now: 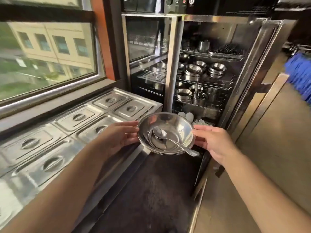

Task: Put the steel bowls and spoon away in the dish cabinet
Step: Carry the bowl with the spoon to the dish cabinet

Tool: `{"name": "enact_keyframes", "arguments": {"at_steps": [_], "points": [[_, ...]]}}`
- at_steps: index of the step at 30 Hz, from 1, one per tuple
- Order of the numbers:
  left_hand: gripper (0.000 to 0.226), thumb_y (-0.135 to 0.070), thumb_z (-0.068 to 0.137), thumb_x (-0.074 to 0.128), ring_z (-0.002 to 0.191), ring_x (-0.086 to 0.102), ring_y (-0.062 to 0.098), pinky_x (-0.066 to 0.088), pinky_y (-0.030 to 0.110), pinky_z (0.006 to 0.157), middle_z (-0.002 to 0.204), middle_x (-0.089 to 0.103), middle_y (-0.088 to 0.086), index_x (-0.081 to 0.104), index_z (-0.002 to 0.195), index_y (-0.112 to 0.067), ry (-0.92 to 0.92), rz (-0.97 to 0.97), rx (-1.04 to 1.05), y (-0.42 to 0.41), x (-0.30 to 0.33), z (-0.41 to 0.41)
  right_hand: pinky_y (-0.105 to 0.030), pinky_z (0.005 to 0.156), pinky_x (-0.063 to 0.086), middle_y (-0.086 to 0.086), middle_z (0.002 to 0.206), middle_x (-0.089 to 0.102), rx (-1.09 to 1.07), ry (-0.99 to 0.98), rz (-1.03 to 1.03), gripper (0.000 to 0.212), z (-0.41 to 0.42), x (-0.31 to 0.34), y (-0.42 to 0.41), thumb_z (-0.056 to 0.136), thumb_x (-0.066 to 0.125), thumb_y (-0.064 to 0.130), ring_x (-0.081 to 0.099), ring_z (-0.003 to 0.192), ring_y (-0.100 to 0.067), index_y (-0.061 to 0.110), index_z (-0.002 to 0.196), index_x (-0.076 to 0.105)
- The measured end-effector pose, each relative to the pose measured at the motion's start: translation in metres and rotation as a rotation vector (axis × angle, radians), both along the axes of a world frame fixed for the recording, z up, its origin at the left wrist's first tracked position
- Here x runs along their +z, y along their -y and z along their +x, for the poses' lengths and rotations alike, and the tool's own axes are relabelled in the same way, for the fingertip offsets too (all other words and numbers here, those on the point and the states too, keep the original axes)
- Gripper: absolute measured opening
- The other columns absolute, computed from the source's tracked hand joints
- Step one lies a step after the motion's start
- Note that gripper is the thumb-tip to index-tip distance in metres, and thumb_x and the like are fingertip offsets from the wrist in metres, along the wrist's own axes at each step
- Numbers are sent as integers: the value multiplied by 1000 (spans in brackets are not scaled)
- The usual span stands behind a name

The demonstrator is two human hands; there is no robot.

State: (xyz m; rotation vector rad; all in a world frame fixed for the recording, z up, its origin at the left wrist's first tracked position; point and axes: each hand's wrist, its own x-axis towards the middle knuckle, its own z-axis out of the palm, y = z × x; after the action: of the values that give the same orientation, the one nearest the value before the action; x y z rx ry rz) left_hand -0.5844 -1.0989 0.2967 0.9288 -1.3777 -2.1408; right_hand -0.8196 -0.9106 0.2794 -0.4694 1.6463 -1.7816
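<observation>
I hold a small stack of shiny steel bowls (175,126) in front of me at mid-frame. My left hand (117,137) grips the stack's left rim and my right hand (212,140) grips its right rim. A steel spoon (170,139) lies inside the top bowl, its handle sticking out over the near right rim. Just beyond stands the dish cabinet (173,64), its right door (262,64) swung open. Its wire shelves (205,81) carry several stacked steel bowls and cups.
A steel counter with several lidded food pans (79,117) runs along the left under a window (48,52). The cabinet's left glass door (146,39) is closed. A tan cupboard (276,132) stands on the right. Dark floor (151,190) lies below the bowls.
</observation>
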Motion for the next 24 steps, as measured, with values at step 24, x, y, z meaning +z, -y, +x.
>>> {"name": "enact_keyframes", "arguments": {"at_steps": [24], "points": [[35, 12, 90, 54, 64, 51, 16, 57, 21, 58, 92, 65, 16, 63, 123, 7, -1, -37, -213, 274, -5, -421, -33, 70, 58, -14, 89, 78, -459, 86, -51, 23, -340, -9, 232, 83, 74, 0, 74, 75, -21, 5, 106, 75]]}}
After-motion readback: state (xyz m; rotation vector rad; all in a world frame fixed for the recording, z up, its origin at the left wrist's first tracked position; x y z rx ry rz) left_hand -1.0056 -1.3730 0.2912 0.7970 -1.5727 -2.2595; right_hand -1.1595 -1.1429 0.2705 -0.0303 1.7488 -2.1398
